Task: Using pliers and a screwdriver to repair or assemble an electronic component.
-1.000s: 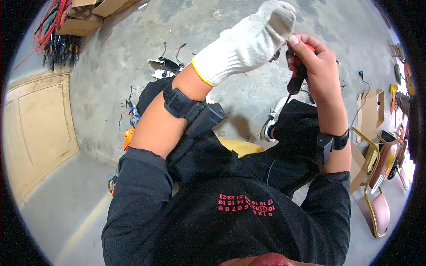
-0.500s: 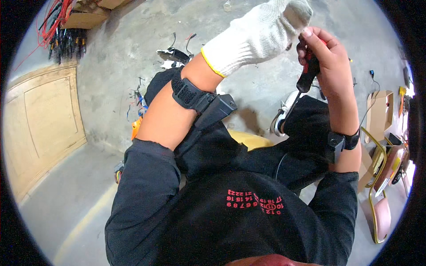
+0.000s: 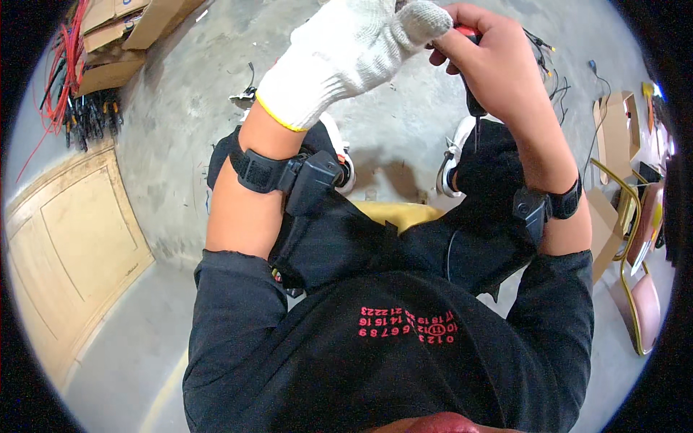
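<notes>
My left hand (image 3: 354,58), in a white knit glove with a yellow cuff edge, is at the top of the head view. Its thumb is bent inward toward my right hand; the other fingers are mostly cut off by the upper edge, and what they hold is hidden. Close beside its thumb, my bare right hand (image 3: 491,61) is wrapped round a screwdriver (image 3: 473,103) with a black and red handle. The thin shaft points down toward my right knee. Each forearm wears a black strap with a small black device.
I sit on a yellow seat (image 3: 401,212) with both white shoes on the grey concrete floor. Cardboard boxes (image 3: 108,76) and red cables (image 3: 65,72) are at far left, above a pale wooden panel (image 3: 79,238). Thin cables, an open carton (image 3: 619,133) and a gold-framed chair (image 3: 628,289) stand right.
The gloved left hand has shifted left, and my right hand has moved up and left with the screwdriver still in it. The whole view has shifted, bringing my left shoe into sight.
</notes>
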Demonstrator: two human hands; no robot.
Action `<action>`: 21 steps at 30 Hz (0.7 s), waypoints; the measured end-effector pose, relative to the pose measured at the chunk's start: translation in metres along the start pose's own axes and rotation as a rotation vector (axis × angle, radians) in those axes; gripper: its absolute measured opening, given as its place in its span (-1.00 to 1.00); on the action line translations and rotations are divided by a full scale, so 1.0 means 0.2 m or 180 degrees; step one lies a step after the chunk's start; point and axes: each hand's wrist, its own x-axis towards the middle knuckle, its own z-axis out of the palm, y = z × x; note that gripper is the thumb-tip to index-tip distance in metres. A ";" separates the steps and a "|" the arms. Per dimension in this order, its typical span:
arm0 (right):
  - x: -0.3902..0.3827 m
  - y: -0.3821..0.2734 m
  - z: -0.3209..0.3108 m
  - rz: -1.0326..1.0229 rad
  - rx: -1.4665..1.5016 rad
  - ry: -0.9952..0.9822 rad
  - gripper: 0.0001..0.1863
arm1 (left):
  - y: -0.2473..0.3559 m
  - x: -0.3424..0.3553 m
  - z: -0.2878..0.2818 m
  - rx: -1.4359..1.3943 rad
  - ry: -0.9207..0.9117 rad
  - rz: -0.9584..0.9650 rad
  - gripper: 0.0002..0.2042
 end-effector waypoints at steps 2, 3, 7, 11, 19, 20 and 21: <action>0.00 0.00 -0.01 -0.0043 -0.0040 -0.0038 -0.74 | 0.00 0.01 -0.01 -0.0234 -0.0080 -0.0095 -0.29; 0.00 0.00 -0.02 0.0019 0.0014 -0.0067 -0.74 | 0.01 0.02 -0.02 -0.0484 -0.0163 -0.0173 -0.36; 0.01 -0.04 -0.08 0.0308 -0.0107 -0.0279 -0.76 | 0.04 0.02 -0.02 -0.0676 -0.0306 -0.0307 -0.53; 0.01 -0.06 -0.11 0.0673 0.0031 -0.0439 -0.77 | 0.01 0.00 0.02 -0.0593 -0.0213 0.0164 -0.60; 0.04 0.06 -0.15 -0.0255 -0.0806 -0.0831 -0.80 | 0.12 0.01 -0.02 -0.0381 -0.0669 -0.0150 -0.66; 0.05 0.07 -0.14 -0.0268 -0.0811 -0.0849 -0.80 | 0.09 0.02 -0.02 -0.0400 -0.0866 -0.0203 -0.66; 0.06 0.09 -0.14 -0.0382 -0.1055 -0.0729 -0.77 | 0.05 0.03 -0.02 -0.0411 -0.1065 -0.0257 -0.66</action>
